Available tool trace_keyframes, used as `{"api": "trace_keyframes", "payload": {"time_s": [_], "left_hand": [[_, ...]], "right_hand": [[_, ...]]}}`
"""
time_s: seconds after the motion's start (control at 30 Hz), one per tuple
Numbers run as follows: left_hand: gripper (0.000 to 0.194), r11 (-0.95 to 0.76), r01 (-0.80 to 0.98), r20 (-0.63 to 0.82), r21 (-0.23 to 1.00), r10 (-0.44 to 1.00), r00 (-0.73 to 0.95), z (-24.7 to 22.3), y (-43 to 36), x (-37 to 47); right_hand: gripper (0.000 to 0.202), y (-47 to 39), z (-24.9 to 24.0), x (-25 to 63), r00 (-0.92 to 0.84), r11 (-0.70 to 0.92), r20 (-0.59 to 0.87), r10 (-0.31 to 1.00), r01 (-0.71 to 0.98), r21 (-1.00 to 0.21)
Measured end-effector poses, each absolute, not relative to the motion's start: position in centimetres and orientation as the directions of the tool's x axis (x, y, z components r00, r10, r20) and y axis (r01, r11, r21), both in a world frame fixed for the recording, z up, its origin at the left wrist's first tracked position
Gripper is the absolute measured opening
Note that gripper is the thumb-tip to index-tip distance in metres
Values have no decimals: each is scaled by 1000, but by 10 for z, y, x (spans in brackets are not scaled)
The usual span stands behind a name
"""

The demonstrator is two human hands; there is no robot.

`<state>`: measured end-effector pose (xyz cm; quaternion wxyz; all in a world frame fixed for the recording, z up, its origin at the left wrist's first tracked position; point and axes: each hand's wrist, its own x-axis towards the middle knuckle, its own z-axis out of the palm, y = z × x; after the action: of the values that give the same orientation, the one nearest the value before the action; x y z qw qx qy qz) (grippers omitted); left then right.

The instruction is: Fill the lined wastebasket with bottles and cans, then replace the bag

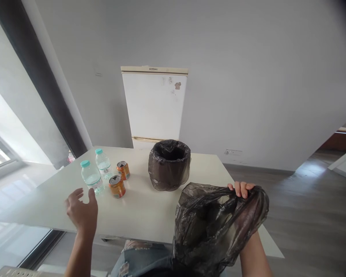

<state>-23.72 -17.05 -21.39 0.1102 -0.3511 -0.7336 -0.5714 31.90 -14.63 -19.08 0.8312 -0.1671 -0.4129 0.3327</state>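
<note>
My right hand [241, 189] grips the top edge of a dark translucent plastic bag [216, 227], which hangs open over the near right edge of the white table [144, 215]. My left hand [81, 211] hovers open over the table, fingers spread, just in front of the nearer of two small water bottles [91, 177]. The second bottle [103, 164] stands behind it. Two orange drink cans stand to the right of the bottles, one near [117, 186] and one farther [123, 170].
A small bin lined with a dark bag [169, 164] stands at the middle of the table. A white fridge [154, 105] stands against the grey wall behind. A window lies to the left, wooden floor to the right.
</note>
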Motion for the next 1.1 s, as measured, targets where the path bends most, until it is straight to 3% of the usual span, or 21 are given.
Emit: {"api": "trace_keyframes", "payload": {"time_s": [0.07, 0.13, 0.2, 0.23, 0.3, 0.43, 0.57, 0.7, 0.83, 0.9, 0.97, 1.1], "left_hand": [[34, 45, 658, 576, 751, 442, -688, -192, -189, -196], [32, -22, 645, 497, 764, 658, -566, -174, -209, -148], [34, -139, 548, 325, 825, 910, -258, -163, -226, -97], [35, -150, 502, 233, 852, 967, -107, -162, -234, -73], [42, -130, 452, 88, 883, 990, 112, -165, -244, -30], [50, -101, 488, 25, 867, 987, 160, -184, -240, 25], [18, -157, 447, 34, 881, 962, 271, -197, -216, 40], [19, -176, 440, 153, 881, 984, 87, -211, -189, 22], [24, -78, 497, 172, 864, 974, -146, -228, -167, -12], [24, -50, 530, 178, 847, 965, -194, -234, -162, -26], [23, -35, 545, 175, 838, 963, -207, -240, -160, -36], [24, -26, 541, 165, 841, 964, -210, -248, -159, -51]], "right_hand": [[18, -151, -175, 316, 423, 720, 583, 694, -413, -558], [19, -153, -155, 311, 407, 727, 603, 686, -370, -578], [23, -155, -132, 305, 400, 744, 630, 666, -291, -601], [24, -155, -121, 301, 387, 747, 643, 661, -253, -615], [26, -156, -99, 291, 339, 742, 664, 666, -203, -639], [26, -157, -61, 269, 115, 682, 673, 731, -163, -713], [27, -162, -40, 253, -76, 632, 630, 773, 9, -775], [26, -164, -48, 253, -234, 571, 526, 817, 209, -794], [40, -166, -71, 264, -487, 541, 379, 787, 248, -804], [51, -171, -81, 271, -531, 514, 326, 782, 254, -820], [55, -174, -90, 281, -450, 468, 318, 834, 272, -841], [54, -167, -126, 310, -98, 261, 241, 965, 361, -895]]}}
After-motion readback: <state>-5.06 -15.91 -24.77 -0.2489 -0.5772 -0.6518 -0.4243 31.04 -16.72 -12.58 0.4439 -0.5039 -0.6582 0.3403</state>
